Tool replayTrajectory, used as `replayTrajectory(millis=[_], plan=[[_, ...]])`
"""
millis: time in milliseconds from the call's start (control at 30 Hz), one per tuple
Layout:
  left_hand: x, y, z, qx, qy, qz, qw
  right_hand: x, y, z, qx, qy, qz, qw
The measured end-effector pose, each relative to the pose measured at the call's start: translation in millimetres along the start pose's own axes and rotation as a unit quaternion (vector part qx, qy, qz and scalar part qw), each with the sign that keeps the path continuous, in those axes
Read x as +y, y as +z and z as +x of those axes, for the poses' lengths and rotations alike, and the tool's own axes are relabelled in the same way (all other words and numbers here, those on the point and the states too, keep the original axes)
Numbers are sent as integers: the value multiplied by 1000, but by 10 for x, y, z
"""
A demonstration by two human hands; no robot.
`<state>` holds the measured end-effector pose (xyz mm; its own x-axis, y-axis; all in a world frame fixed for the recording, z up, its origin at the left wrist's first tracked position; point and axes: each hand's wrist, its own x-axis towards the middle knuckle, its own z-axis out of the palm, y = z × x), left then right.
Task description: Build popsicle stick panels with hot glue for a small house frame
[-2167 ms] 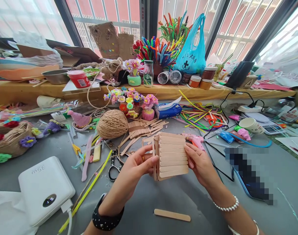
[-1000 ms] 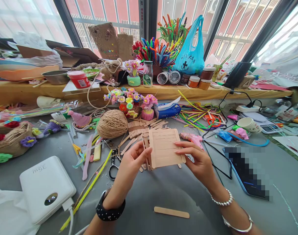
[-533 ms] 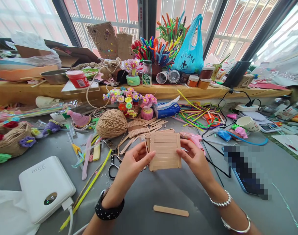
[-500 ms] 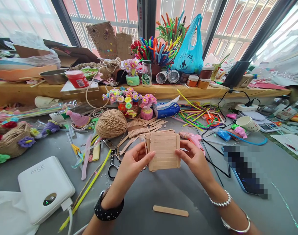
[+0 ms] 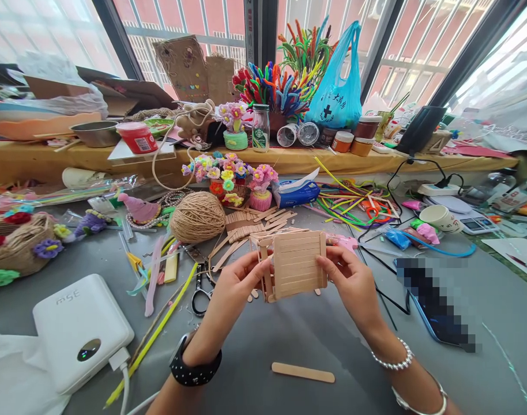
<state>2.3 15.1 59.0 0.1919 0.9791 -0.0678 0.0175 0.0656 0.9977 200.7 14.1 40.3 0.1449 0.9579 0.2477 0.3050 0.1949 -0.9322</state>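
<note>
Two hands are working at the middle of my grey bench (image 5: pixel 289 340), and I am going across it from the left. Far left, a white power bank (image 5: pixel 79 329) is lying flat with a white cable plugged into its near corner. Further in, a yellow pipe cleaner (image 5: pixel 160 331) is running slantwise, and black-handled scissors (image 5: pixel 200 294) are lying just beside my left wrist. Behind them a ball of twine (image 5: pixel 198 217) is sitting next to a loose heap of craft sticks (image 5: pixel 246 227).

My left hand (image 5: pixel 233 291) is closing its grip on the left edge of the craft-stick panel (image 5: pixel 298 264), thumb on the front face, fingers curled behind. I am holding the panel above the bench, nearly upright, its slats running crosswise and a second stick frame showing at its left side. My right hand (image 5: pixel 352 282) is pinching the panel's right edge, thumb at the front, fingers behind.

Nearer to me, a single craft stick (image 5: pixel 303 373) is lying flat on the bench between my forearms. To the right, a phone (image 5: pixel 436 311) is lying well apart from my right hand, with a black cord crossing beside it.
</note>
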Motion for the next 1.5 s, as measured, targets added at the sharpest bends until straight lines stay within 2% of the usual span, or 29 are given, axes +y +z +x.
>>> replayTrajectory(millis=[133,333,567,800,933,1033,1167,1333,1500], plan=[[-4,4,2,-8,-1,-27,1000,15,2,10,-1,-6,1,1000],[-38,-22,17,-19,3,4,1000,14,42,7,10,-62,-42,997],[-17,48,-34,-20,60,37,997,25,66,16,24,-94,-72,993],[-35,98,-52,-17,56,34,998,55,69,74,7,-73,-39,997],[13,76,-67,-28,65,38,997,38,54,95,-63,-37,13,997],[39,72,-74,-12,37,15,999,14,61,68,-92,7,65,994],[46,87,-58,14,20,-17,1000,-9,90,20,-90,29,119,988],[42,55,-25,7,3,2,1000,17,106,17,-60,55,148,986],[38,2,-18,10,2,11,1000,31,98,35,-70,64,172,980]])
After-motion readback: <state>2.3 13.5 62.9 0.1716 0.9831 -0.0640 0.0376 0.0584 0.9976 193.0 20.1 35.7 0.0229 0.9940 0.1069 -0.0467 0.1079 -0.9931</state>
